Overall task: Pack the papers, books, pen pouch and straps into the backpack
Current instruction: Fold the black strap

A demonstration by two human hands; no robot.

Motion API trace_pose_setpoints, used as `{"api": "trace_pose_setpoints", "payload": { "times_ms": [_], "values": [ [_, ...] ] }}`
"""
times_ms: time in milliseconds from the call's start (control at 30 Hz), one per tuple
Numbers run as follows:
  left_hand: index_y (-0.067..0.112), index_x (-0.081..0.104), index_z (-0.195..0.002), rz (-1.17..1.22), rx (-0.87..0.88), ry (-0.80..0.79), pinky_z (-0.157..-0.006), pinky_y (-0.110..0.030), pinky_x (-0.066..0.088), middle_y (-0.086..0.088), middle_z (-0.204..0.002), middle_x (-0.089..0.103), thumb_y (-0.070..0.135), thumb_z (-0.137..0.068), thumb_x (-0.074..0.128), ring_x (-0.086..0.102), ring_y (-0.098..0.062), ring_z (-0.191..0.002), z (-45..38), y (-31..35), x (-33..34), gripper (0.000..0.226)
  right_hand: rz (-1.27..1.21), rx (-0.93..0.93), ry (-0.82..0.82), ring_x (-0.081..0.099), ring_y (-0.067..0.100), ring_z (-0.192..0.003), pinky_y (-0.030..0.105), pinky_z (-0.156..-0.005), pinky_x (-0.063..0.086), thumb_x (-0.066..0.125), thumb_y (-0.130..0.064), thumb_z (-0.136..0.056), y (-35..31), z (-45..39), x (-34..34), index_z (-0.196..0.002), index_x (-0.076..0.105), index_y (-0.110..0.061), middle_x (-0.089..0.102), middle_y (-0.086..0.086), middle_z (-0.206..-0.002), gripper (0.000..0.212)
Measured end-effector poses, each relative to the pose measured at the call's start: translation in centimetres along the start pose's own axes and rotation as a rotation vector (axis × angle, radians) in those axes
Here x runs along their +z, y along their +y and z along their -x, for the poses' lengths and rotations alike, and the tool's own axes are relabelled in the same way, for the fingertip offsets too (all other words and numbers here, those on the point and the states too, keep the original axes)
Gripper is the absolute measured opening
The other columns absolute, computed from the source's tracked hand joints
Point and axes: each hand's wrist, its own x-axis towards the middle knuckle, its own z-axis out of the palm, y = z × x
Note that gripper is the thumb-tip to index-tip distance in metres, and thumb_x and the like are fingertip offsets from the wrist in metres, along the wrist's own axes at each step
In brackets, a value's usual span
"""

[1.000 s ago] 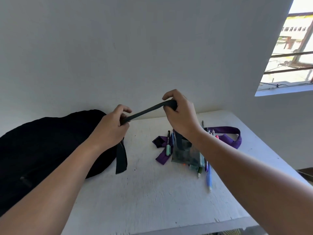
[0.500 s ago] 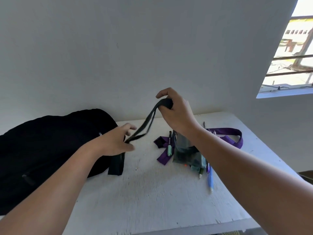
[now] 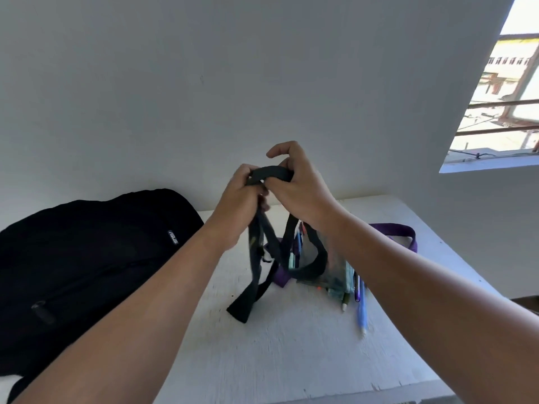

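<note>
We see both hands up over the table's (image 3: 291,360) middle: left hand (image 3: 239,205) & right hand (image 3: 300,191) each grip the black strap (image 3: 269,173), loops hanging. Backpack (image 3: 87,258) at left edge; pen pouch (image 3: 326,272) w/ purple strap (image 3: 399,231) toward right.

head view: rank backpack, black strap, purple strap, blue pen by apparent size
1. backpack, by far the largest.
2. black strap, folded in the left hand and right hand.
3. purple strap, partly hidden behind the arm, so its rank is unsure.
4. blue pen, smallest.
</note>
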Motion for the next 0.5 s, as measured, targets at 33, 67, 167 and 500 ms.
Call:
{"api": "trace_pose_setpoints", "payload": {
  "times_ms": [33, 67, 167, 500],
  "values": [
    [0.012, 0.055, -0.095, 0.026, 0.013, 0.071, -0.063, -0.034, 0.043, -0.003, -0.073, 0.055, -0.007, -0.086, 0.04, 0.048, -0.016, -0.063, -0.4, 0.2, -0.3, 0.026, -0.007, 0.029, -0.077, 0.055, 0.003, -0.063, 0.027, -0.063, 0.045, 0.073, -0.019, -0.088, 0.1, 0.0, -0.4, -0.129, 0.05, -0.028, 0.06, -0.003, -0.083, 0.048],
    [0.013, 0.055, -0.091, 0.028, 0.037, 0.137, -0.061, -0.033, 0.04, -0.001, -0.07, 0.053, -0.008, -0.084, 0.036, 0.045, -0.015, -0.062, -0.7, 0.5, -0.5, 0.029, -0.022, 0.085, -0.178, 0.06, 0.003, -0.07, 0.025, -0.069, 0.047, 0.078, -0.033, -0.087, 0.3, -0.1, -0.8, -0.135, 0.048, -0.028, 0.065, -0.003, -0.089, 0.056],
    [0.015, 0.053, -0.091, 0.021, 0.093, 0.261, -0.057, -0.03, 0.035, -0.002, -0.075, 0.054, -0.006, -0.087, 0.034, 0.041, -0.014, -0.06, -1.6, 1.2, -1.4, 0.029, -0.123, 0.278, -0.389, 0.066, 0.01, -0.081, 0.028, -0.079, 0.048, 0.064, -0.074, -0.086, 0.6, 0.0, -1.2, -0.123, 0.068, -0.02, 0.072, -0.003, -0.088, 0.065],
    [0.027, 0.058, -0.104, -0.473, 0.05, -0.004, -0.082, -0.035, 0.049, -0.004, -0.095, 0.065, 0.015, -0.093, 0.053, 0.063, -0.017, -0.088, -1.1, -1.2, -3.5, 0.017, -0.707, 0.341, -0.263, 0.064, 0.017, -0.067, 0.034, -0.076, 0.05, 0.059, -0.024, -0.106, -0.3, -1.0, -1.1, -0.093, 0.068, -0.013, 0.07, 0.005, -0.08, 0.019]
  ]
}}
